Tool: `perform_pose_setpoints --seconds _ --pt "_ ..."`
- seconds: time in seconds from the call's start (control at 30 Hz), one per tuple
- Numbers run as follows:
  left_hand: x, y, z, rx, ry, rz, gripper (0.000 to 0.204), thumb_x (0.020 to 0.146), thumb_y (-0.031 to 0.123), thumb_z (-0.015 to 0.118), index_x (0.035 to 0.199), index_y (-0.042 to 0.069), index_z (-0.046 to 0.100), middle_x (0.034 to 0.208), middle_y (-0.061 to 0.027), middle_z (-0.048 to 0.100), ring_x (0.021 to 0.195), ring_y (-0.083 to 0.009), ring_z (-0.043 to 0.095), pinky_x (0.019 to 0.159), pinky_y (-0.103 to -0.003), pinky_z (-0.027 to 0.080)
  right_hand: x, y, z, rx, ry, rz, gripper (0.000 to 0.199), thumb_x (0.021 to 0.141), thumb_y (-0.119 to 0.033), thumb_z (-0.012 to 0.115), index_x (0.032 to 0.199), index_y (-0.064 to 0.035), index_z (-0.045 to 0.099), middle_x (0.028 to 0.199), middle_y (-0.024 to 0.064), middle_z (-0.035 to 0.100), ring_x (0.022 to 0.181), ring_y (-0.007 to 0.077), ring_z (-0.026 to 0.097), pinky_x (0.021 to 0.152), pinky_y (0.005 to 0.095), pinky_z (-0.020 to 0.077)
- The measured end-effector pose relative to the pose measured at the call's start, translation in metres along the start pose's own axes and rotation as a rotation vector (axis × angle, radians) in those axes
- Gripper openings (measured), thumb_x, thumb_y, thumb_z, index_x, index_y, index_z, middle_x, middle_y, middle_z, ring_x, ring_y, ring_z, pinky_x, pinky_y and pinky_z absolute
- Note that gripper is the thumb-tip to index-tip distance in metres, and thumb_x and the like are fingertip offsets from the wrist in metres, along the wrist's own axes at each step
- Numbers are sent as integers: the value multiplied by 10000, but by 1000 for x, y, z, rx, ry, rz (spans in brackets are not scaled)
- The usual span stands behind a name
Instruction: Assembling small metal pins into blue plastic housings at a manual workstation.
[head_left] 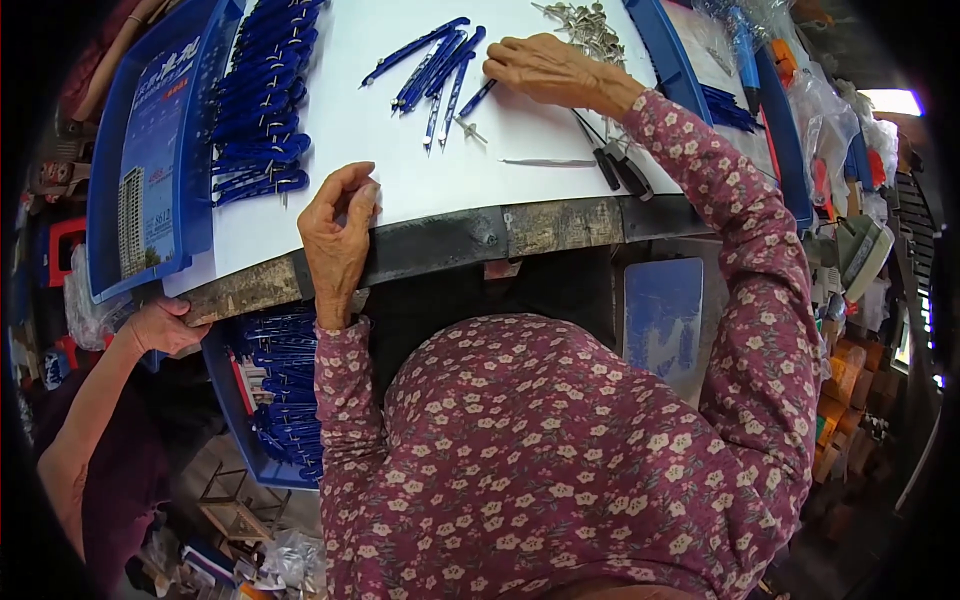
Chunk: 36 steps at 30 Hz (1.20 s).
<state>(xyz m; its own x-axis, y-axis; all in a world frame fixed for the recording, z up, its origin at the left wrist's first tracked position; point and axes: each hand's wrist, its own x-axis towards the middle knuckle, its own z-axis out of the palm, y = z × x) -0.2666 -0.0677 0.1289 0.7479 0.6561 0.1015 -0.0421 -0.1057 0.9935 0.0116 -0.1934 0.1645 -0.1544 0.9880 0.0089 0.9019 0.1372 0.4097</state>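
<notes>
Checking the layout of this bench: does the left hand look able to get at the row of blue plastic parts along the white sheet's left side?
Probably yes: the left hand rests at the white sheet's near edge, with bare sheet between it and the blue plastic parts.

blue compass legs (438,62) fanned flat on white tabletop (350,130), loose bundle.

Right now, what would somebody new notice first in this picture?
Probably the long blue plastic pieces fanned out on the white tabletop, with the right hand resting on their ends. The left hand grips the table's dark worn front edge. At far left, more blue pieces are stacked beside a blue plastic tray.
</notes>
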Motion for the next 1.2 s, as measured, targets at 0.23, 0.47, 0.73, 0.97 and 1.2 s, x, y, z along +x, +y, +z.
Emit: perform_pose_setpoints --seconds 0.23,0.47,0.73,0.97,1.2 --pt "2 4 -2 -22 2 -17 201 813 63 554 988 -27 591 779 -50 600 648 -86 545 601 -198 447 -17 -4 -9 96 64 103 140 767 -37 542 899 -29 492 845 61 535 804 166 568 623 234 486" --pt "4 32 4 -294 -234 -126 279 861 137 516 1074 -43 527 801 -84 604 656 -97 554 604 -198 459 -9 -65 -85 63 550 -77 111 769 -108 554 846 -33 526 825 86 544 709 153 566 577 221 505" --pt "-7 45 31 -851 -604 -390 419 864 118 524 1218 -58 386 791 -121 597 629 -166 606 547 -255 513 -14 -111 -107 221 692 -132 245 654 -182 612 821 -9 564 886 117 545 672 146 539 563 231 460" --pt "-11 40 33 -846 -574 -390 370 827 58 558 1158 -71 457 769 -148 604 606 -196 602 527 -253 500 -25 -115 -113 516 607 97 359 622 -61 621 974 -7 573 985 150 553 759 242 600 642 302 513" --pt "-4 26 27 -857 -366 -361 305 812 20 529 1099 -75 497 827 -148 581 595 -128 522 466 -200 401 -76 -100 -63 631 514 780 157 719 35 589 869 -6 566 824 105 575 625 197 568 539 272 451"
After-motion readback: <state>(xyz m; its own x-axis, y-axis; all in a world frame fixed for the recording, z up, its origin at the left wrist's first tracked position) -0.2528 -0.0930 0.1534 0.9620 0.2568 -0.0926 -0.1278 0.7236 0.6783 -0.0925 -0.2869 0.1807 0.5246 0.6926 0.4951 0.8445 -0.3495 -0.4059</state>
